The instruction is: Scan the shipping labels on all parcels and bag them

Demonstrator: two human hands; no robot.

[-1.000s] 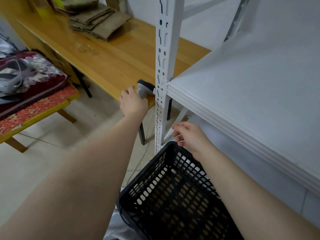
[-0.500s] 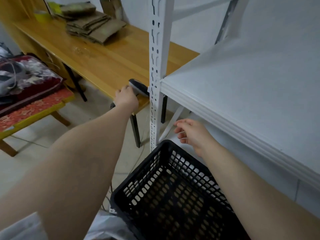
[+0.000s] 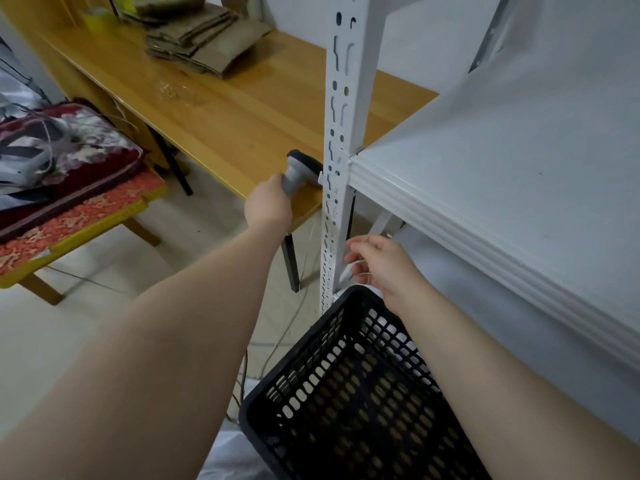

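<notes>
Here the left hand (image 3: pixel 268 206) grips the scanner (image 3: pixel 299 171) at the table (image 3: pixel 221 126) edge, just beside the shelf post (image 3: pixel 341 133); lifted carelessly, it could strike the post or drop. The right hand (image 3: pixel 381 268) hovers above the basket (image 3: pixel 311 344), loosely curled; whether it pinches anything I cannot tell.

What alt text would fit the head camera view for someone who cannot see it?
A person's left hand grips a grey scanner at the edge of a wooden table. The right hand, fingers loosely curled, hangs above a black basket beside a white shelf post.
</notes>
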